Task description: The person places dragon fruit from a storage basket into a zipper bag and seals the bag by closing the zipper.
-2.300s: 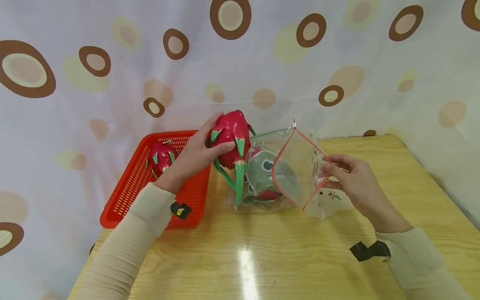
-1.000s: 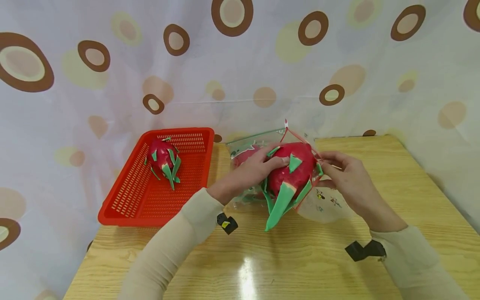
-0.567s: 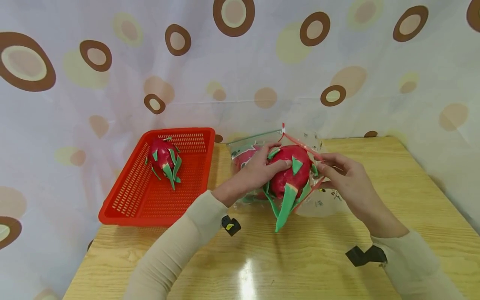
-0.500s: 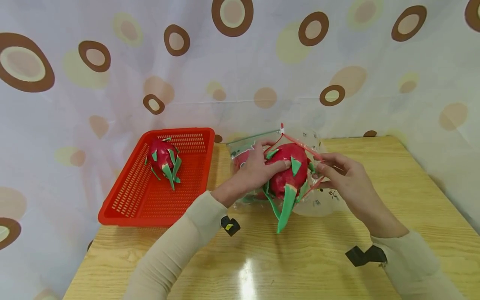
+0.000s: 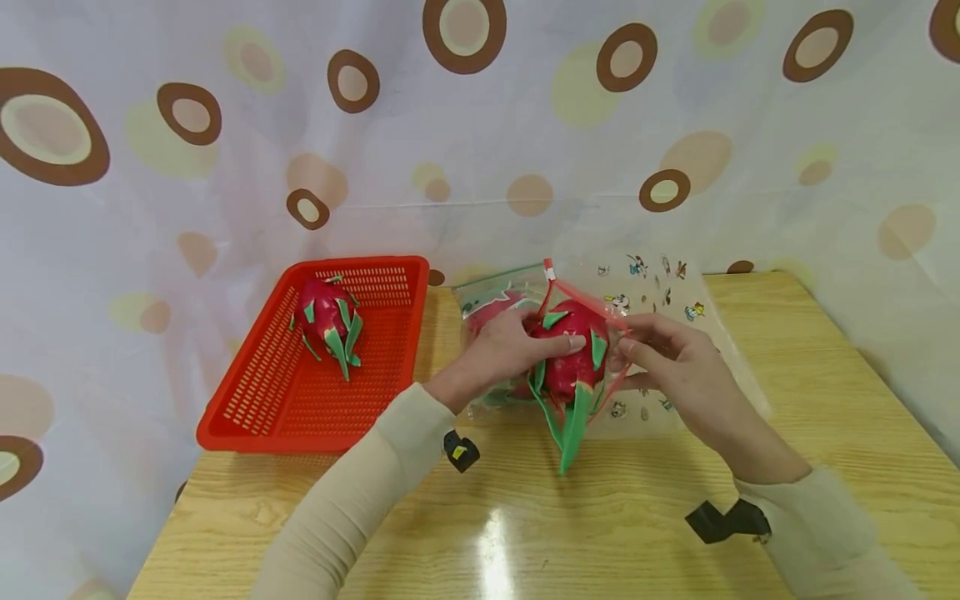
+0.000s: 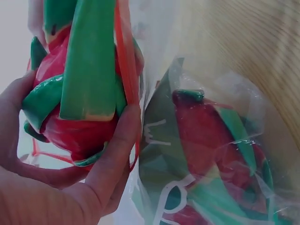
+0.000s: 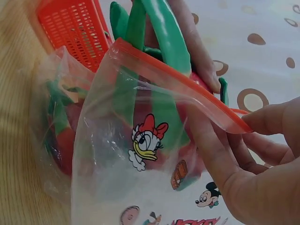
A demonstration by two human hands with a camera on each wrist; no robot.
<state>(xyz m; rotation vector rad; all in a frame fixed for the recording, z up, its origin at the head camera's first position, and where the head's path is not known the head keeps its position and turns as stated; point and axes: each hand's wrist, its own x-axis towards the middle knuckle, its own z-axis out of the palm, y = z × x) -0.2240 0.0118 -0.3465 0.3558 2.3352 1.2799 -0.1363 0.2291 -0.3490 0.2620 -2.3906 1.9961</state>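
My left hand [image 5: 501, 352] grips a red dragon fruit [image 5: 566, 371] with green scales, thumb across its near side. The fruit sits in the open mouth of a clear zip bag [image 7: 101, 173], whose red zip edge rings it. Its long green leaves still stick out toward me. With thumb and fingers my right hand [image 5: 693, 379] pinches the right side of that red edge. In the right wrist view, cartoon prints show on the bag and part of the fruit shows through the plastic.
Left of the hands, a red plastic basket [image 5: 247, 392] holds another dragon fruit [image 5: 326, 312]. Behind my left hand lies a second clear bag [image 6: 239, 89] with a green zip edge and dragon fruit inside. The wooden table [image 5: 420, 525] meets a patterned cloth [image 5: 480, 142] at the back.
My left hand has carried the dragon fruit rightward from beside the basket into the bag's mouth. The bag's printed body now spreads out to the right under my right hand.
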